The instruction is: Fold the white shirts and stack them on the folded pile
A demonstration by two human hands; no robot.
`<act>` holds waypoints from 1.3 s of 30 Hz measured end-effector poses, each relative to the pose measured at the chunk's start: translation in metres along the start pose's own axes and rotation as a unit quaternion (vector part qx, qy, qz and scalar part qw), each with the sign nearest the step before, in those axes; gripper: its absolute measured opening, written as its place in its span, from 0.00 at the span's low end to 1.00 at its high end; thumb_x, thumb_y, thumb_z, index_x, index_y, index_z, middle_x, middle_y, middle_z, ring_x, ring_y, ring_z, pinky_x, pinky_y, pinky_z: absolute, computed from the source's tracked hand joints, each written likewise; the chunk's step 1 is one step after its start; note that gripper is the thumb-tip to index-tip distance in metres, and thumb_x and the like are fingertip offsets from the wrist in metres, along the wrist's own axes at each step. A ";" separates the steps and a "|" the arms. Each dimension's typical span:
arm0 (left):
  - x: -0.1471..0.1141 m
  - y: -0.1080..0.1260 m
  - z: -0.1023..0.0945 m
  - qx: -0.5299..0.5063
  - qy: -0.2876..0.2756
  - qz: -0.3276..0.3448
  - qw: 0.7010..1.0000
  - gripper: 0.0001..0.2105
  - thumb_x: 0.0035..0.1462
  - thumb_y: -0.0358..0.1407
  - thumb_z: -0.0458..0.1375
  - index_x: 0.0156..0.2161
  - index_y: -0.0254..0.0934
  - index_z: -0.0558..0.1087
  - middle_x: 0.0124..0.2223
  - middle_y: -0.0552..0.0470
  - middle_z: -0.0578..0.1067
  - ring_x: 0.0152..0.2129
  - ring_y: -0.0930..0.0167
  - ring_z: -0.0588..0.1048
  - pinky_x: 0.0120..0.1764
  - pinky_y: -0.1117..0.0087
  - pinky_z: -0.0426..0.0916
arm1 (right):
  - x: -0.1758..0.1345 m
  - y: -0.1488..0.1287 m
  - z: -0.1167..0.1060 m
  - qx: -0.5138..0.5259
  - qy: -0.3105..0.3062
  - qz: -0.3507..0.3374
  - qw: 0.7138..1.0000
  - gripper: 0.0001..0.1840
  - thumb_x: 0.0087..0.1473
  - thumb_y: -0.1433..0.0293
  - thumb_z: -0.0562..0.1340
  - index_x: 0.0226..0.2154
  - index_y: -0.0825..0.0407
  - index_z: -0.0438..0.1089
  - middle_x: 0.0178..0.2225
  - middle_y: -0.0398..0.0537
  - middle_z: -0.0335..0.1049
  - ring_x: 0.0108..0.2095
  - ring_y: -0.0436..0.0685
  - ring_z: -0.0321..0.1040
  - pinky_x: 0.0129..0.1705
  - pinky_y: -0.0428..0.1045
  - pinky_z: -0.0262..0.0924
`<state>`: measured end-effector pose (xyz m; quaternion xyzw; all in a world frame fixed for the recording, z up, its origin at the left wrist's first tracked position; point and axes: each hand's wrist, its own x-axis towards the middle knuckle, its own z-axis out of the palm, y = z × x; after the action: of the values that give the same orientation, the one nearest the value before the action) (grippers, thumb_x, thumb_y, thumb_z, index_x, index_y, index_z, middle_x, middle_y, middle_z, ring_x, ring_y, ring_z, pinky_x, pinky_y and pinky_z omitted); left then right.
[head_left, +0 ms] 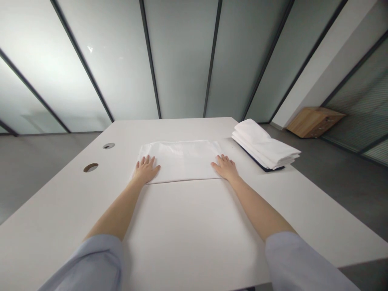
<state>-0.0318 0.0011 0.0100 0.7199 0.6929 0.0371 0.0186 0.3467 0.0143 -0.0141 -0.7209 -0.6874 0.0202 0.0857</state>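
A white cloth point(184, 161), folded into a wide rectangle, lies flat on the white table point(194, 234). On its left end rests my left hand point(146, 169), palm down with the fingers spread. My right hand point(225, 167) lies flat on the right end, its fingers also apart. Neither hand grips anything. The near edge of the cloth runs almost straight between my wrists. To the right of my right hand sits a stack of folded white cloths point(263, 145), with a dark layer showing beneath it.
Two round holes, a far one point(109, 146) and a nearer one point(91, 167), are set in the table's left side. The stack stands close to the right table edge. Beyond the table are a frosted glass wall point(182, 60) and a wooden cabinet point(313, 121) on the floor.
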 end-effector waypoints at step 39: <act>0.019 0.037 -0.015 -0.074 0.093 -0.127 0.985 0.29 0.58 0.53 0.45 0.54 0.34 0.69 0.56 0.36 0.70 0.54 0.53 0.66 0.52 0.55 0.62 | 0.008 -0.053 -0.012 0.149 -0.011 -0.008 0.989 0.21 0.55 0.67 0.55 0.52 0.49 0.65 0.49 0.49 0.71 0.49 0.60 0.66 0.49 0.52 0.57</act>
<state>0.0047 0.0178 0.0288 0.6163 0.7726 0.1523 0.0120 0.2968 0.0232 0.0060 -0.6940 -0.6836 0.1294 0.1853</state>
